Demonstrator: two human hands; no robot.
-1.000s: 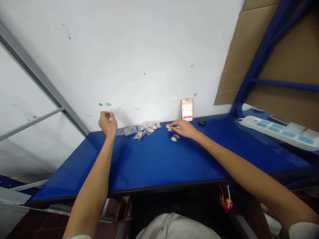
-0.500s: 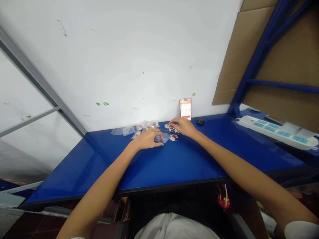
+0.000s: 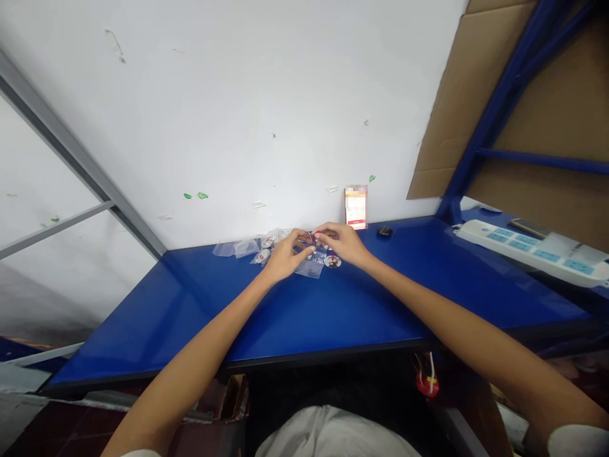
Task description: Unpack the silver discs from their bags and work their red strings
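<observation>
My left hand [image 3: 284, 255] and my right hand [image 3: 346, 244] meet over the back of the blue table, fingertips nearly touching. Between them is a small round tag with a red cord [image 3: 317, 235], mostly hidden by fingers. My right fingers pinch it at the cord, and my left thumb and fingers close on its other side. Under the hands lies a clear plastic bag [image 3: 309, 270]. A white round tag with a red loop [image 3: 332, 261] rests just below my right hand. Several bagged tags [image 3: 263, 255] lie beyond and left of my left hand.
Flat clear bags [image 3: 245, 248] lie at the back left of the blue table [image 3: 323, 317]. A phone [image 3: 356, 208] leans upright on the white wall. A small black object [image 3: 384, 231] sits right of it. A white power strip [image 3: 533, 251] lies far right.
My right hand has lifted a tag from the group and moved it left. My left hand has come up to meet it, leaving the clear bag flat on the table.
</observation>
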